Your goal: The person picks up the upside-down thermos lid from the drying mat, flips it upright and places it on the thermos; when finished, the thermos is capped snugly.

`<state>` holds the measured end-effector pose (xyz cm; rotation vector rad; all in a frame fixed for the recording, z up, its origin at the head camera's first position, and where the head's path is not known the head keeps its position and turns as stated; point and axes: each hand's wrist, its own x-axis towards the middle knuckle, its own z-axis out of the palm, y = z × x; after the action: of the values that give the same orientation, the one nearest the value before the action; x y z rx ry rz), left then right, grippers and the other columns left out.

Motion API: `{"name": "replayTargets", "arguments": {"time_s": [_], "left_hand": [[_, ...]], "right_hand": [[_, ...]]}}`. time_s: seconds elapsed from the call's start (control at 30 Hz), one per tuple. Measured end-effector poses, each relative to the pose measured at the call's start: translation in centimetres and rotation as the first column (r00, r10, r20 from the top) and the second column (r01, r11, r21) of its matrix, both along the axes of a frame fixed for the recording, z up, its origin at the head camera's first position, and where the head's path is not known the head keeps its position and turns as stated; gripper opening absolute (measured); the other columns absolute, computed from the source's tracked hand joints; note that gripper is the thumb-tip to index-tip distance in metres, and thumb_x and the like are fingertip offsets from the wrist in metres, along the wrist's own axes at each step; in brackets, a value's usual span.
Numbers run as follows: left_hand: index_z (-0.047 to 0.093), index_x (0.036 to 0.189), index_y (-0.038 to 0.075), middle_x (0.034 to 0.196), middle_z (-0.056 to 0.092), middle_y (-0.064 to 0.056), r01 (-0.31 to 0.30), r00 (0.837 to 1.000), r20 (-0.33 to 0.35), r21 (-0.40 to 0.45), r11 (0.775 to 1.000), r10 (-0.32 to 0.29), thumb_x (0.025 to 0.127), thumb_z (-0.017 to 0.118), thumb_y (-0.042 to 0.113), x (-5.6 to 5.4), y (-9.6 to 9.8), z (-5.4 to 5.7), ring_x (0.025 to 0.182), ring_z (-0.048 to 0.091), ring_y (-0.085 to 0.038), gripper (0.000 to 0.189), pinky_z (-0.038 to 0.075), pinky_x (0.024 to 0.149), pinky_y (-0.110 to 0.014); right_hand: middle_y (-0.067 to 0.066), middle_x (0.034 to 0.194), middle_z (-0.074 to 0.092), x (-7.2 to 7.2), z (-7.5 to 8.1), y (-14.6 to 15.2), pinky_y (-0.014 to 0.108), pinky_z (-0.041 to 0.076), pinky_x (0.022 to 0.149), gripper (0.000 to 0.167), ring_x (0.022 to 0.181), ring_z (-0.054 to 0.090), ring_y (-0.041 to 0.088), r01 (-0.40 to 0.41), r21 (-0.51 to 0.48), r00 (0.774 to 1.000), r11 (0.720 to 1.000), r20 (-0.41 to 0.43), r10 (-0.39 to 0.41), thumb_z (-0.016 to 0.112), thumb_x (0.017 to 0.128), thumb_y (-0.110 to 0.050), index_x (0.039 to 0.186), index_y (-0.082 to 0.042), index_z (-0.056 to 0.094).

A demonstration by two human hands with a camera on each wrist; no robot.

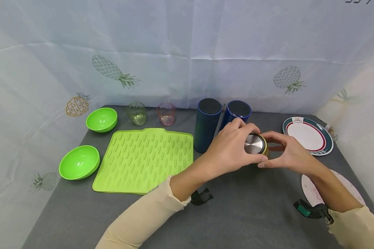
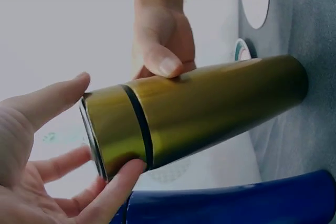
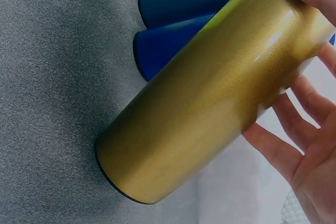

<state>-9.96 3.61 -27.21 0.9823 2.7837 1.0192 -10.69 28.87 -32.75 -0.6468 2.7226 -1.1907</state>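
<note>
A gold thermos (image 2: 226, 98) with a steel-topped lid (image 1: 254, 144) is between my two hands at the right of the head view. My left hand (image 1: 229, 148) holds the lid around its rim, thumb and fingers on opposite sides. Lower down, my right hand (image 1: 290, 154) grips the upper body, as its thumb and fingers (image 3: 273, 148) show in the right wrist view. A dark band separates lid and body in the left wrist view. Whether the base touches the table, I cannot tell. Just behind stand a dark blue-green thermos (image 1: 203, 129) and a bright blue thermos (image 1: 229, 116).
A green drying mat (image 1: 146, 160) lies left of centre. Two green bowls (image 1: 101, 119) are on its left; a greenish glass (image 1: 137, 114) and a pink glass (image 1: 166, 114) stand behind it. A dark-rimmed plate (image 1: 305, 133) and a pale plate (image 1: 311, 192) lie right, the latter partly under my right arm.
</note>
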Motion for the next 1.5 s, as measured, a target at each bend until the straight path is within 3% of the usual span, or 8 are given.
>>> {"name": "replayTargets", "arguments": {"time_s": [0.17,0.4,0.7,0.9,1.03,1.13,1.33,1.5], "left_hand": [[0.068,0.123,0.024,0.111,0.055,0.003,-0.001,1.000,-0.017,0.010,1.000,0.002,0.080,0.085,0.046,-0.1,0.1,0.0,0.094,0.052,-0.007,0.052,0.042,0.070,-0.010],[0.071,0.129,0.023,0.119,0.059,0.005,0.140,0.989,-0.045,-0.021,0.990,-0.141,0.082,0.085,0.028,-0.6,-0.5,0.3,0.108,0.055,-0.007,0.049,0.045,0.081,-0.009],[0.075,0.124,0.022,0.126,0.060,0.005,0.377,0.920,-0.109,-0.026,0.926,-0.378,0.080,0.077,0.006,-1.7,-0.9,0.0,0.117,0.053,-0.008,0.047,0.043,0.094,-0.011],[0.078,0.119,0.019,0.130,0.060,0.000,0.464,0.880,-0.117,0.016,0.886,-0.459,0.078,0.072,-0.001,-2.4,-1.0,-0.2,0.120,0.054,-0.013,0.046,0.042,0.096,-0.014],[0.078,0.118,0.017,0.132,0.060,-0.002,0.487,0.870,-0.112,0.046,0.872,-0.480,0.079,0.069,-0.004,-2.5,-0.9,-0.3,0.121,0.053,-0.015,0.046,0.041,0.096,-0.016],[0.075,0.123,0.017,0.137,0.058,-0.004,0.456,0.887,-0.106,0.053,0.888,-0.449,0.083,0.067,-0.004,-2.2,-1.0,-0.4,0.126,0.051,-0.015,0.047,0.041,0.103,-0.016],[0.066,0.135,0.024,0.134,0.055,0.001,0.196,0.976,-0.093,-0.001,0.981,-0.196,0.087,0.080,0.024,-0.9,-0.9,-0.4,0.123,0.051,-0.012,0.050,0.047,0.095,-0.014],[0.068,0.133,0.025,0.130,0.056,0.001,0.107,0.994,-0.037,0.026,0.994,-0.106,0.083,0.085,0.036,-0.5,-0.5,-0.2,0.116,0.055,-0.011,0.054,0.049,0.087,-0.013]], "right_hand": [[-0.014,0.118,0.067,0.0,0.1,-0.1,0.010,0.051,0.092,0.066,0.108,0.062,-0.002,-0.008,0.003,1.000,1.000,-0.004,0.008,0.091,0.072,-0.011,0.131,-0.021,0.063],[-0.015,0.117,0.068,0.1,0.1,-0.4,0.010,0.051,0.093,0.066,0.108,0.062,-0.005,-0.023,0.016,0.999,1.000,-0.030,0.023,0.092,0.070,-0.011,0.129,-0.022,0.064],[-0.012,0.117,0.069,0.1,-0.1,-0.3,0.009,0.052,0.092,0.068,0.106,0.065,-0.001,-0.005,0.010,1.000,1.000,-0.025,0.005,0.093,0.068,-0.011,0.128,-0.025,0.064],[-0.015,0.117,0.068,0.2,-0.1,-0.2,0.010,0.051,0.091,0.068,0.107,0.064,-0.003,-0.024,0.009,0.999,1.000,-0.038,0.025,0.092,0.068,-0.009,0.128,-0.023,0.064],[-0.015,0.118,0.068,0.2,-0.1,-0.1,0.009,0.051,0.091,0.068,0.108,0.064,-0.003,-0.029,0.000,0.999,1.000,-0.039,0.029,0.092,0.069,-0.009,0.129,-0.022,0.064],[-0.016,0.119,0.067,0.2,-0.2,0.1,0.010,0.052,0.091,0.069,0.108,0.064,-0.003,-0.025,-0.011,0.999,1.000,-0.036,0.025,0.091,0.069,-0.007,0.131,-0.020,0.063],[-0.018,0.118,0.066,0.2,-0.3,0.5,0.009,0.051,0.090,0.070,0.109,0.062,-0.006,0.019,-0.020,0.999,1.000,-0.033,-0.020,0.091,0.069,-0.006,0.132,-0.016,0.062],[-0.016,0.119,0.066,0.1,-0.3,0.4,0.009,0.051,0.091,0.070,0.109,0.062,-0.005,0.019,-0.021,1.000,1.000,-0.023,-0.019,0.091,0.070,-0.007,0.132,-0.016,0.062]]}}
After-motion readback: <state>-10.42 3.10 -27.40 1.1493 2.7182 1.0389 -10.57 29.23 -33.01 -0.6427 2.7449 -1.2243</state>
